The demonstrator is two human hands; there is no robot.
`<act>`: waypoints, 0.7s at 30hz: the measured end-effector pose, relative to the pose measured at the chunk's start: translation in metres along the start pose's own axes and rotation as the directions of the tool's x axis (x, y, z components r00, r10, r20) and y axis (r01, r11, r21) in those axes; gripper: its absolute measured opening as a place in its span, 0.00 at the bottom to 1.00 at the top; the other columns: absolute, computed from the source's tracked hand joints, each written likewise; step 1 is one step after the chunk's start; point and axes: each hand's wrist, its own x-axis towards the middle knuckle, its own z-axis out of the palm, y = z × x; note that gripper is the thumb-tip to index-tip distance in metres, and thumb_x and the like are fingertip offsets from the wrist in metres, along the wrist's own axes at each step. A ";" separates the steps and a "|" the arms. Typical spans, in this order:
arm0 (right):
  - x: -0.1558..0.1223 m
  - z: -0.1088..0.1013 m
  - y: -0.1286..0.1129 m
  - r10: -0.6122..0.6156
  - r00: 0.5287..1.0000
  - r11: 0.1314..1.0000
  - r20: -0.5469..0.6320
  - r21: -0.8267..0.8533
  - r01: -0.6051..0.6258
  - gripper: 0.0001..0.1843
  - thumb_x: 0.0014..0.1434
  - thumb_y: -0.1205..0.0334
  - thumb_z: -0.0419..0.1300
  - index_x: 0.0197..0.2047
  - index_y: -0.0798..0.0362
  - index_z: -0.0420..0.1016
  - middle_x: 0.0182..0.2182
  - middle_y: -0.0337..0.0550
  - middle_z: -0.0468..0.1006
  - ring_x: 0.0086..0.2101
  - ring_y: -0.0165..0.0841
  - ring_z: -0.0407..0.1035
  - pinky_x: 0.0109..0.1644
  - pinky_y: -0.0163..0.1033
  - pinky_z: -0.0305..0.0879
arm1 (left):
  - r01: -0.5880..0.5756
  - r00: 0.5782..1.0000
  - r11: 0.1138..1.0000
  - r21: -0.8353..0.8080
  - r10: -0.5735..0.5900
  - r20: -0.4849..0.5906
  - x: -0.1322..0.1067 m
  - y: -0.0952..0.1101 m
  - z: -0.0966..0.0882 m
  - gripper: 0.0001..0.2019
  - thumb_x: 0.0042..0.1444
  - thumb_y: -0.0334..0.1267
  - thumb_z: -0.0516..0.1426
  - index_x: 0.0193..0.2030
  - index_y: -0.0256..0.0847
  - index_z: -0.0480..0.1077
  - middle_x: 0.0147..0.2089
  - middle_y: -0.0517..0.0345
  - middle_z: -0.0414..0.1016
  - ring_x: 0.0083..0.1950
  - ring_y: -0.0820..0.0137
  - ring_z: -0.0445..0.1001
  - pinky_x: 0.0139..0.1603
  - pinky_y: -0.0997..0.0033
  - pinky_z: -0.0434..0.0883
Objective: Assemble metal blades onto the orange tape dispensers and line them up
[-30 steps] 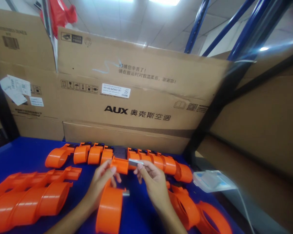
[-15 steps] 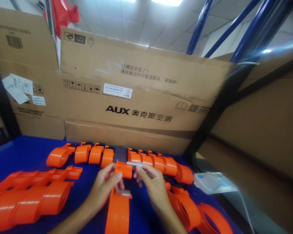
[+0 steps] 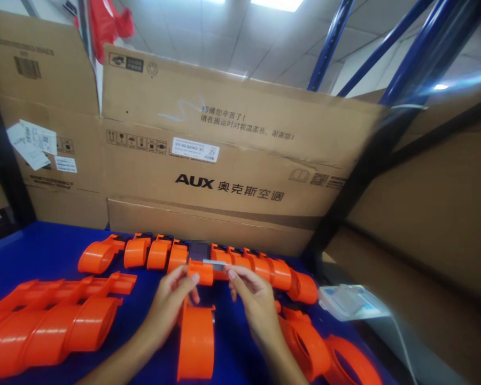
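While we held the orange plastic ring piece point(image 3: 196, 343) up over the near middle of the blue tabletop point(image 3: 52, 247), our left hand point(image 3: 173, 293) was curled round its upper, block-like end, with the thumb laid across the front and the ring hanging below. Our right hand point(image 3: 253, 295) was nearly closed, thumb and forefinger pinching the right end of a flat grey strip point(image 3: 215, 263), the other fingers folded in under it. The strip's left end lay at the top edge of the block; we could not tell whether it sat inside a slot or only overlapped the rim. In our judgement, the step in hand was bringing strip and block together, and it called for a steady left grip, with the fingertips kept off the edge where the strip met the orange plastic. We did best, as we judged it, to hold the strip level and in line with the block and to press gently along its length, since a tilted strip might have caught on the rim or sprung from so small a pinch. Elbow room seemed worth minding too: a row of orange ring pieces point(image 3: 159, 253) stood just behind our hands, and an orange stack point(image 3: 86, 327) lay to the left.
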 end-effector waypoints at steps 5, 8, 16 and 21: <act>-0.002 0.000 -0.001 -0.014 0.998 1.000 -0.060 0.019 0.015 0.16 0.57 0.50 0.68 0.42 0.53 0.83 0.26 0.40 0.76 0.22 0.29 0.63 0.25 0.35 0.60 | 0.000 1.000 1.000 0.010 0.000 0.017 -0.003 0.004 0.002 0.14 0.59 0.49 0.61 0.33 0.40 0.71 0.24 0.60 0.73 0.24 0.74 0.65 0.27 0.77 0.60; -0.002 0.000 -0.001 -0.015 0.999 1.000 -0.044 -0.013 0.014 0.16 0.57 0.50 0.68 0.43 0.53 0.83 0.24 0.39 0.75 0.22 0.29 0.63 0.26 0.36 0.60 | 0.017 1.000 1.000 0.012 -0.017 0.012 -0.004 0.004 0.001 0.14 0.59 0.50 0.61 0.34 0.40 0.71 0.24 0.60 0.74 0.24 0.74 0.65 0.27 0.77 0.59; -0.003 0.000 -0.005 -0.029 1.000 0.999 -0.004 -0.036 0.029 0.16 0.59 0.49 0.66 0.40 0.53 0.83 0.21 0.39 0.74 0.22 0.31 0.64 0.27 0.37 0.63 | 0.017 0.999 0.999 0.049 -0.018 0.026 -0.002 0.006 0.002 0.14 0.59 0.50 0.60 0.36 0.39 0.72 0.22 0.60 0.74 0.22 0.74 0.63 0.25 0.77 0.57; -0.001 -0.001 0.000 -0.030 0.998 0.998 0.052 -0.046 0.033 0.14 0.57 0.49 0.68 0.37 0.53 0.83 0.21 0.39 0.74 0.22 0.31 0.65 0.24 0.36 0.63 | 0.004 0.999 0.994 0.110 -0.010 0.048 -0.003 0.010 0.002 0.16 0.60 0.50 0.59 0.39 0.37 0.76 0.21 0.60 0.73 0.22 0.73 0.64 0.25 0.76 0.57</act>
